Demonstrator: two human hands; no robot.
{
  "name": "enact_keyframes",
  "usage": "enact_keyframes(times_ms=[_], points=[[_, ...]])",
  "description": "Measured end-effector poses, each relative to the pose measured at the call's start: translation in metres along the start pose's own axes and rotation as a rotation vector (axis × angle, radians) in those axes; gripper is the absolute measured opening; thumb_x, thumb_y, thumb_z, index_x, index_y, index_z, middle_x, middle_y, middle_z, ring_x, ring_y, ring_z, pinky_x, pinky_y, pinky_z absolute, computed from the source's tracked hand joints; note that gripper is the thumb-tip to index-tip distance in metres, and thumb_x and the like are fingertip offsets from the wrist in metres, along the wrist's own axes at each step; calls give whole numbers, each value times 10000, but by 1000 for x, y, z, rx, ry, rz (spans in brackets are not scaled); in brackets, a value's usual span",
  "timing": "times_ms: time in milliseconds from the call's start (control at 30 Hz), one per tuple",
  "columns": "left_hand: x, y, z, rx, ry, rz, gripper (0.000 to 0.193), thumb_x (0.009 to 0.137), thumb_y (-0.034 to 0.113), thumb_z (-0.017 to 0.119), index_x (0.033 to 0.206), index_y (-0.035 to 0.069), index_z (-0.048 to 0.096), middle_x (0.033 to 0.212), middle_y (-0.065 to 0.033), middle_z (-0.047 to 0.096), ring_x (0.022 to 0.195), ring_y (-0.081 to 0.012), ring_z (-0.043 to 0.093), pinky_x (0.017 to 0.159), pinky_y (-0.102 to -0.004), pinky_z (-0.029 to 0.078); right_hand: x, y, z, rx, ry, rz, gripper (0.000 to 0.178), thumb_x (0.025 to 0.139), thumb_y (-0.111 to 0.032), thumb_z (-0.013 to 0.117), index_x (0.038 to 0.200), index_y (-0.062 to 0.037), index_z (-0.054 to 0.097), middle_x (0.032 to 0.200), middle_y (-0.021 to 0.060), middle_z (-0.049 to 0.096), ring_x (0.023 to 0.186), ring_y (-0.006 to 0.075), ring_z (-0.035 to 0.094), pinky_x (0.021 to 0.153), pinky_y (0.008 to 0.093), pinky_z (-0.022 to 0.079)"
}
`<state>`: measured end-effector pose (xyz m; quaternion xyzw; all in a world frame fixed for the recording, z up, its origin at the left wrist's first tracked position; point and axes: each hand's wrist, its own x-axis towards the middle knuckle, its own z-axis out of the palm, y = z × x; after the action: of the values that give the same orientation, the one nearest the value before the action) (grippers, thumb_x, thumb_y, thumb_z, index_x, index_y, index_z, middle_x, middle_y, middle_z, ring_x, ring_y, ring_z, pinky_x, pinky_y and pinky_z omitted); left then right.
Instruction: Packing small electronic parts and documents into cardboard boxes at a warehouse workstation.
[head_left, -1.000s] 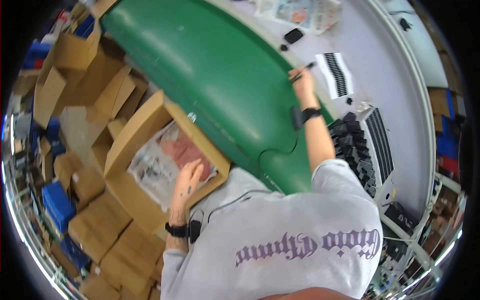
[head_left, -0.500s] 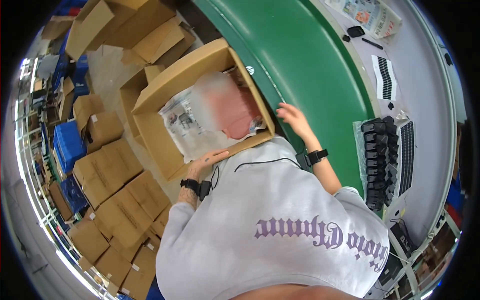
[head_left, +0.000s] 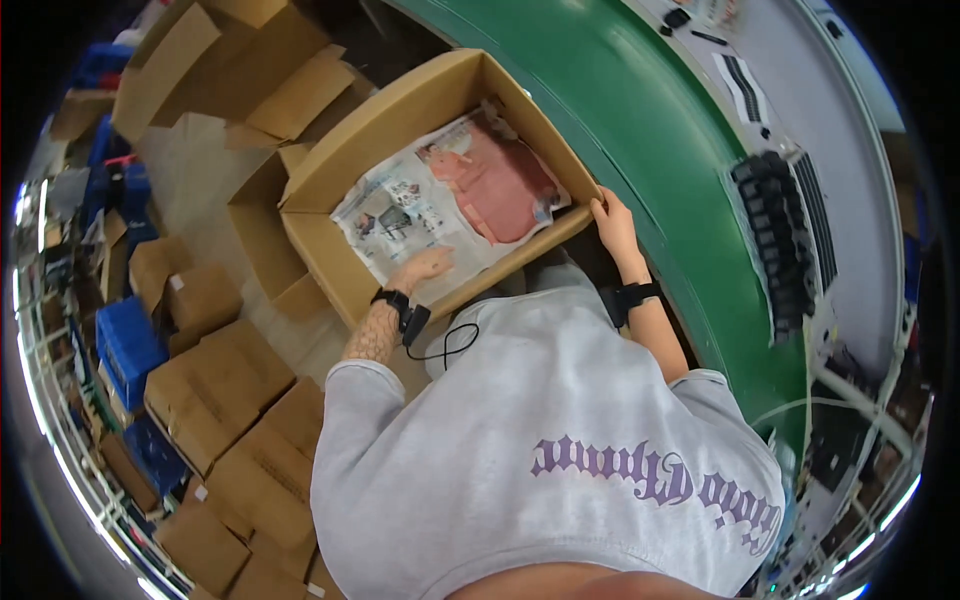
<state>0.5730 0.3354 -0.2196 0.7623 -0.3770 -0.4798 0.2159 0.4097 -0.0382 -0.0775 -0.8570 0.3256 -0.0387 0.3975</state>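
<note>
An open cardboard box (head_left: 440,85) stands tilted in front of me, lined with a printed newspaper sheet (head_left: 395,215) that has a large pink-red area. My right hand (head_left: 615,225) grips the box at its near right corner, thumb over the rim. Past the near wall reaches my left hand (head_left: 425,266), with fingers extended low over the newspaper; whether they touch it I cannot tell. Each wrist wears a black strap with a small device.
A green conveyor belt (head_left: 620,110) curves along the right. Beyond it, black moulded parts (head_left: 775,245) lie in a row on a pale worktop (head_left: 850,180). Cardboard boxes (head_left: 220,385) are stacked at the left beside a blue crate (head_left: 130,350). Another open carton (head_left: 265,225) adjoins my box.
My right hand has come from above the belt onto the box corner. My left hand has gone from the near rim to inside the box. The blurred patch over the newspaper is gone.
</note>
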Motion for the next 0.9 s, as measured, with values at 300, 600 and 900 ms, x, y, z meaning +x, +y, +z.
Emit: enact_keyframes(times_ms=[300, 600, 900], points=[[180, 137, 28, -440, 55, 424, 318, 910, 187, 474, 1163, 27, 582, 944, -103, 629, 848, -202, 574, 705, -346, 476, -199, 49, -28, 294, 209, 214, 263, 904, -62, 577, 1155, 9, 607, 1073, 85, 655, 979, 162, 614, 865, 277, 483], [265, 113, 54, 58, -244, 217, 523, 836, 281, 518, 1306, 51, 494, 1332, -218, 503, 1244, -368, 463, 1024, -407, 378, -364, 103, -19, 452, 223, 751, 256, 908, -68, 550, 1140, 34, 593, 983, 98, 674, 911, 153, 627, 816, 278, 497], [214, 83, 31, 10, 209, 649, 412, 803, 108, 487, 1199, 31, 571, 1122, -235, 609, 1024, -373, 591, 871, -429, 481, -270, 50, -19, 322, -33, 459, 244, 917, -98, 574, 1125, 24, 610, 1009, 78, 673, 952, 141, 620, 849, 265, 473]])
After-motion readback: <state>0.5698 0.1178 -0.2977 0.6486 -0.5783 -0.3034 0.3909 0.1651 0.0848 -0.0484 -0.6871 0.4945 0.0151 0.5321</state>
